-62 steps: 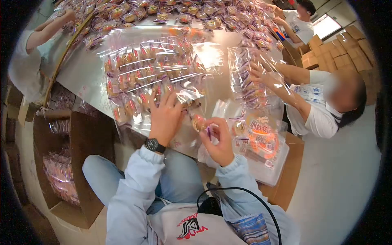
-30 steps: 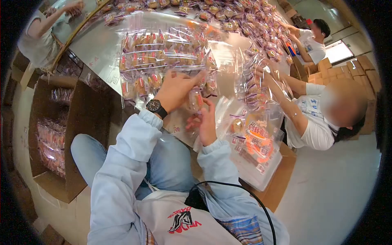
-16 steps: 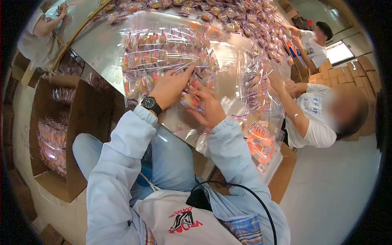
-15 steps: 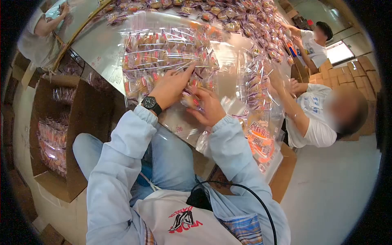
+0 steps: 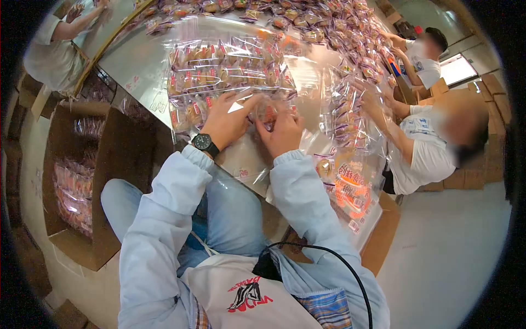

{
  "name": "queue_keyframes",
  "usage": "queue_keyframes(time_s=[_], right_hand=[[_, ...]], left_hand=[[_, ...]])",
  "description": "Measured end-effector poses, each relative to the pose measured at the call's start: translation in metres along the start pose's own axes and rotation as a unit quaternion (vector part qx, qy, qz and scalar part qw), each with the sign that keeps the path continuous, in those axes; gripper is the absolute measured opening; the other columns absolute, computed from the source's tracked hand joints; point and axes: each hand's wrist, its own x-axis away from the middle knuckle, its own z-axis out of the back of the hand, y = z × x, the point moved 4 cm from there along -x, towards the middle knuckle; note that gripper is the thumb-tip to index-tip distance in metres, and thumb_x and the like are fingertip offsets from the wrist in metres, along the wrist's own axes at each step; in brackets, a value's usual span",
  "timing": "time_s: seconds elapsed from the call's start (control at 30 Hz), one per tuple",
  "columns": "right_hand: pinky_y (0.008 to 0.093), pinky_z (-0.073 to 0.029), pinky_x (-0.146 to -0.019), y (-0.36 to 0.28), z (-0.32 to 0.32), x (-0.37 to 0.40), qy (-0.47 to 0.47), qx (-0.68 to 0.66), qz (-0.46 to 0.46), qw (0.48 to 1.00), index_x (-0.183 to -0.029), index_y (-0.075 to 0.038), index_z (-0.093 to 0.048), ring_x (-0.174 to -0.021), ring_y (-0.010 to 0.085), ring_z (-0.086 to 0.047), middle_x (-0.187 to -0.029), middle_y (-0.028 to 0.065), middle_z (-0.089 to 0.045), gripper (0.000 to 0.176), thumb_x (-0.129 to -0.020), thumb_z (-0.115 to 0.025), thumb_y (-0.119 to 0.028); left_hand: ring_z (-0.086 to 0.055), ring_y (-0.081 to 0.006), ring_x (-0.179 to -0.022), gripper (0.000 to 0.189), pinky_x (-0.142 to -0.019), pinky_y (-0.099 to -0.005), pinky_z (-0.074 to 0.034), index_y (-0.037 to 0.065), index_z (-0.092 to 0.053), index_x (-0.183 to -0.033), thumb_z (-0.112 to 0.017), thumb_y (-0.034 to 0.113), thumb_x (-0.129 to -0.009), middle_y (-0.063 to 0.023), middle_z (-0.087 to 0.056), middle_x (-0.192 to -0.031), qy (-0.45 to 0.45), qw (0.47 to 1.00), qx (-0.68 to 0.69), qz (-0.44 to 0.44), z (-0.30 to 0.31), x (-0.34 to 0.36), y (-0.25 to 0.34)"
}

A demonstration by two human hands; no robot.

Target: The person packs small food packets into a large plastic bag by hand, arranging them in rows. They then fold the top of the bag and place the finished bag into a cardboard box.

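A large clear plastic bag lies flat on the metal table with rows of individually wrapped cakes inside. At the bag's near edge, my left hand has its fingers closed on the film; its wrist wears a black watch. Just to its right, my right hand grips a small wrapped cake at the bag's near right corner, partly under shiny film. The fingertips of both hands are nearly together, and reflections hide some of the contact.
A big heap of wrapped cakes covers the far table. At right lie printed bags and a co-worker's filled bag, with that person's hands over it. An open carton holding packed bags stands at left. Other people work farther off.
My right hand has moved up and slightly right with the wrapped cake, into the bag's near right corner. My left hand has stayed near the same edge. The co-worker's arms have shifted slightly.
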Motion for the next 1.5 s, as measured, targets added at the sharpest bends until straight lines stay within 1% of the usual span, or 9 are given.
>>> queue_keyframes(time_s=[0.2,0.43,0.5,0.6,0.73,0.9,1.03,1.23,1.5], right_hand=[[0.0479,-0.046,-0.102,-0.005,0.008,-0.002,-0.201,-0.016,0.001,0.98,-0.131,-0.006,-0.058,-0.112,0.033,-0.061,-0.121,0.018,-0.066,0.059,-0.081,-0.079,-0.028],[0.0479,-0.046,-0.098,0.029,0.017,0.016,-0.083,0.015,0.11,0.99,-0.136,-0.006,-0.06,-0.123,0.0351,-0.056,-0.131,0.0135,-0.062,0.053,-0.085,-0.073,-0.015],[0.0464,-0.045,-0.099,0.026,0.014,0.016,-0.062,0.026,0.062,0.996,-0.134,-0.007,-0.062,-0.125,0.0333,-0.056,-0.133,0.0107,-0.062,0.051,-0.086,-0.075,-0.018],[0.0453,-0.046,-0.1,0.024,0.012,0.011,-0.009,0.098,0.051,0.994,-0.13,-0.008,-0.063,-0.118,0.0303,-0.06,-0.129,0.0091,-0.064,0.047,-0.087,-0.073,-0.023],[0.0438,-0.049,-0.096,0.038,0.001,0.011,-0.006,0.051,0.03,0.998,-0.126,-0.007,-0.066,-0.115,0.0311,-0.061,-0.123,0.0105,-0.067,0.043,-0.087,-0.075,-0.023],[0.0447,-0.051,-0.099,0.045,0.006,0.008,0.029,-0.097,-0.001,0.995,-0.123,-0.004,-0.064,-0.118,0.0355,-0.059,-0.126,0.0144,-0.064,0.04,-0.086,-0.077,-0.014],[0.0396,-0.05,-0.102,0.06,0.026,0.023,0.054,-0.136,0.087,0.985,-0.133,-0.003,-0.057,-0.127,0.0314,-0.057,-0.151,0.0183,-0.047,0.057,-0.079,-0.076,-0.004],[0.0421,-0.056,-0.091,0.102,0.003,0.027,-0.123,-0.301,-0.154,0.933,-0.127,0.002,-0.057,-0.111,0.0359,-0.067,-0.125,0.0238,-0.064,0.042,-0.086,-0.068,0.003],[0.0395,-0.057,-0.069,0.08,0.008,0.035,-0.128,-0.221,-0.198,0.946,-0.103,0.002,-0.065,-0.076,0.0295,-0.075,-0.082,0.019,-0.073,0.016,-0.088,-0.07,-0.002]], left_hand=[[-0.058,-0.0287,-0.126,0.071,-0.11,-0.054,-0.038,0.014,-0.052,-0.147,-0.074,0.021,-0.08,-0.013,-0.057,-0.144,-0.042,0.998,-0.054,0.016,0.0,-0.003,0.024],[-0.052,-0.032,-0.131,0.061,-0.115,-0.0567,-0.031,0.016,-0.059,-0.139,-0.075,0.037,-0.083,-0.0118,-0.054,-0.149,0.016,0.987,-0.158,0.038,-0.036,-0.007,0.032],[-0.061,-0.0299,-0.117,0.046,-0.117,-0.0591,-0.031,0.01,-0.062,-0.132,-0.065,0.016,-0.086,-0.0081,-0.07,-0.106,0.098,0.983,-0.152,0.038,-0.036,-0.003,0.036],[-0.059,-0.0323,-0.116,0.042,-0.115,-0.0579,-0.034,0.009,-0.064,-0.127,-0.064,0.012,-0.085,-0.0089,-0.069,-0.104,0.134,0.982,-0.129,0.041,-0.035,-0.002,0.035],[-0.057,-0.0302,-0.126,0.048,-0.112,-0.0501,-0.04,0.008,-0.067,-0.126,-0.072,0.023,-0.081,-0.0108,-0.067,-0.131,0.054,0.981,-0.172,0.069,-0.037,-0.005,0.039],[-0.07,-0.026,-0.099,0.04,-0.114,-0.0497,-0.039,0.016,-0.071,-0.125,-0.07,0.027,-0.086,-0.0075,-0.072,-0.124,0.132,0.96,-0.235,0.079,-0.045,-0.005,0.047],[-0.062,-0.028,-0.118,0.039,-0.117,-0.0537,-0.033,0.017,-0.07,-0.126,-0.071,0.03,-0.089,-0.0073,-0.069,-0.128,0.066,0.97,-0.199,0.124,-0.048,-0.004,0.045],[-0.052,-0.0292,-0.13,0.052,-0.118,-0.0539,-0.031,0.018,-0.063,-0.133,-0.075,0.035,-0.086,-0.0071,-0.065,-0.13,0.11,0.973,-0.173,0.105,-0.048,0.004,0.056],[-0.05,-0.0279,-0.133,0.061,-0.112,-0.0717,-0.023,0.029,-0.058,-0.139,-0.078,0.033,-0.082,-0.0076,-0.057,-0.135,0.082,0.983,-0.101,0.132,-0.026,0.009,0.071]])
